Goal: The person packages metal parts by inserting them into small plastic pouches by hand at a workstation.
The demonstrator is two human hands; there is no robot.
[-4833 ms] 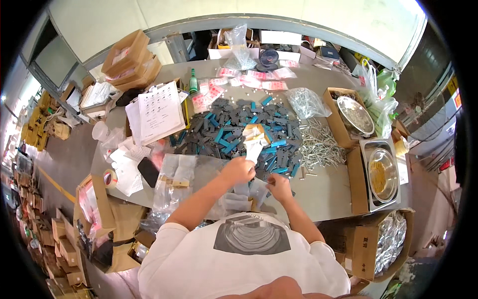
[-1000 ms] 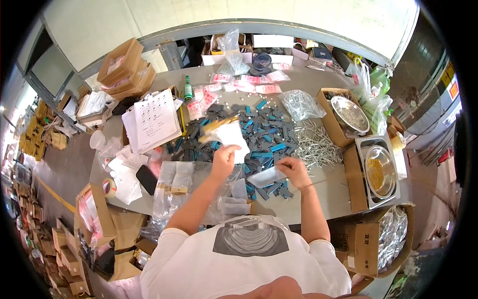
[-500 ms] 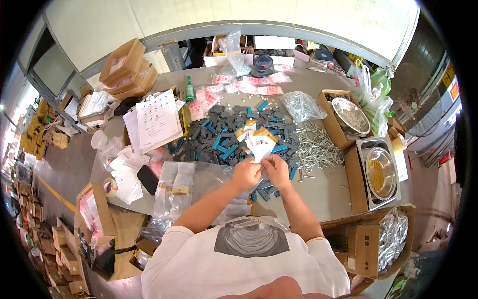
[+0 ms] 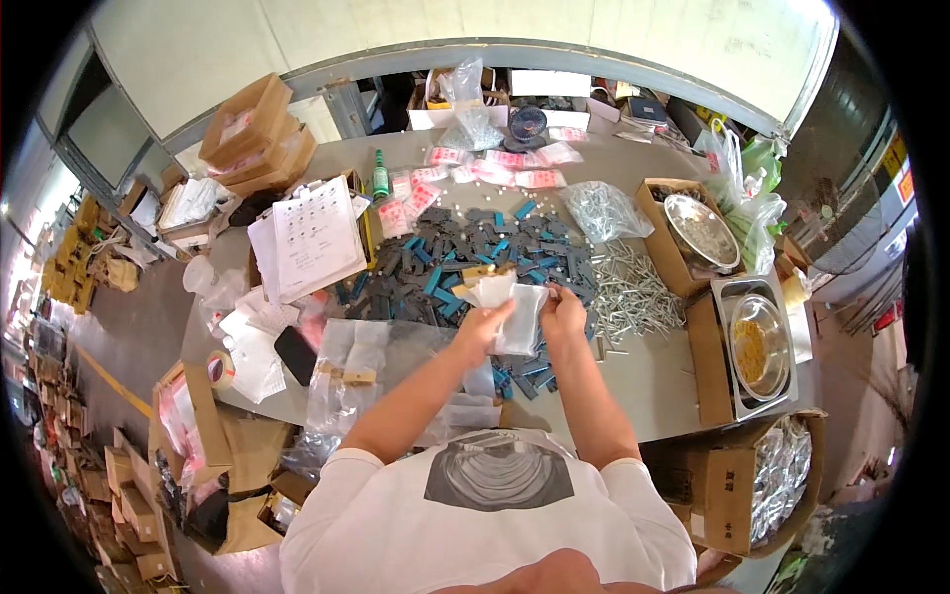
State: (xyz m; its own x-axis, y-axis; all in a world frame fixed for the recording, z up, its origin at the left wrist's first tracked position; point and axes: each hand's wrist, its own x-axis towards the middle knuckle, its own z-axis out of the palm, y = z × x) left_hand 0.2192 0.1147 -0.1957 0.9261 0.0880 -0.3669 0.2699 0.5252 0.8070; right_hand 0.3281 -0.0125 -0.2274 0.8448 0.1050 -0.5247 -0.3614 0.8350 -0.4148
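Observation:
Above the middle of the table I hold a small clear plastic bag (image 4: 519,325) between both hands. My left hand (image 4: 481,329) is closed on the bag's left side, together with some white and tan packets (image 4: 487,284) whose kind I cannot make out. With pinched fingers, my right hand (image 4: 564,313) grips the bag's right upper edge. Beneath and beyond the hands spreads a heap of dark grey and blue plastic parts (image 4: 435,252). Larger clear plastic bags (image 4: 346,371) lie flat at the left of my left forearm.
Loose screws (image 4: 638,297) lie right of the heap, below a bag of screws (image 4: 606,210). Metal bowls (image 4: 757,342) and cardboard boxes (image 4: 719,475) line the right side. Papers (image 4: 312,243), a green bottle (image 4: 380,176), a dark phone (image 4: 295,354) and a tape roll (image 4: 220,370) are at left.
The bag, bunched up before, is now spread flat between my hands. My right hand has moved slightly up and right, apart from the left. The white and tan packets have tilted to the left.

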